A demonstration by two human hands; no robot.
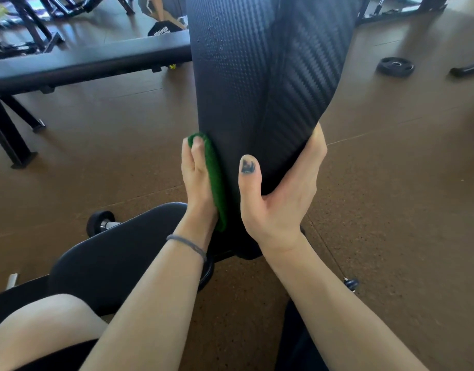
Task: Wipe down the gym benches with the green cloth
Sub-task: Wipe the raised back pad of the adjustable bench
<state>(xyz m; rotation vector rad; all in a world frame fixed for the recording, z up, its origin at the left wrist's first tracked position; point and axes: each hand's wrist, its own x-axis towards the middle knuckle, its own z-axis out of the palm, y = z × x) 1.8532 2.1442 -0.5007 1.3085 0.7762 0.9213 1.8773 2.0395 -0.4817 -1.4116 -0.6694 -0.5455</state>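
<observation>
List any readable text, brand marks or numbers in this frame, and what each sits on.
"HAMMER": white letters on the black angled plate on the floor at top, behind the flat black bench. A second line beneath it is too blurred to read.
Round black weight plate on the brown floor at right: any markings are too small to read.
Upright black textured bench pad, folded green cloth: no text visible.

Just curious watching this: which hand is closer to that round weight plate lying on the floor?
Right. The right hand grips the backrest's edge on the weight plate side; the left hand is across the pad, farther away.
</observation>
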